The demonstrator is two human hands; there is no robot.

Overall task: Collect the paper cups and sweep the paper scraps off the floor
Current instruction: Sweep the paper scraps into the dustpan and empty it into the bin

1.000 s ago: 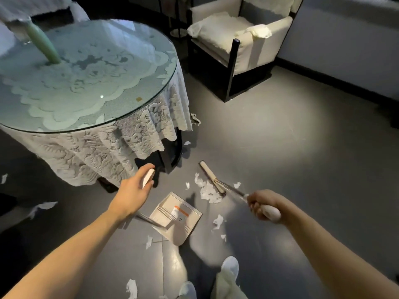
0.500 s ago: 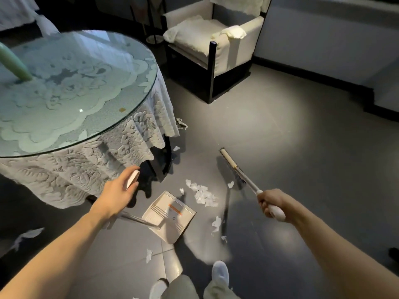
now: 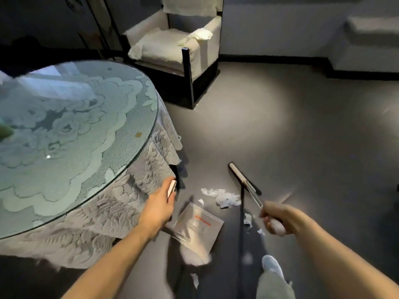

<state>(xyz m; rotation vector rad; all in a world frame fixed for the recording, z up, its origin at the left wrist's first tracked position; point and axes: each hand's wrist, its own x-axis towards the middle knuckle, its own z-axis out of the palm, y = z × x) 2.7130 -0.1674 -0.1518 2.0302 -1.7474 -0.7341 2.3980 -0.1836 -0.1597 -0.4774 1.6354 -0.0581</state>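
The main heap of paper scraps lies on the floor between the dustpan and the head of the broom, just beside the pan's far corner and a little inside the broom head. Smaller scraps are strewn nearer the person: one just below the heap, another by the right hand, and one at the frame's bottom edge. No paper cups are in view. The left hand is curled round the dustpan's white grip, close against the lace cloth hanging from the round table. The right hand is wrapped round the end of the broom's handle, its fingers blurred. Whether the broom head touches the floor I cannot tell. The likely trouble is a hard or badly aimed stroke: the scraps look light (torn tissue, by the look of them) and could scatter past the pan or slide under the table's cloth, where they would be hidden. If the pan's lip sits lifted, scraps could slip beneath it. The stray scraps near the shoe could be trodden on or missed. An armchair stands well apart, by the far wall.
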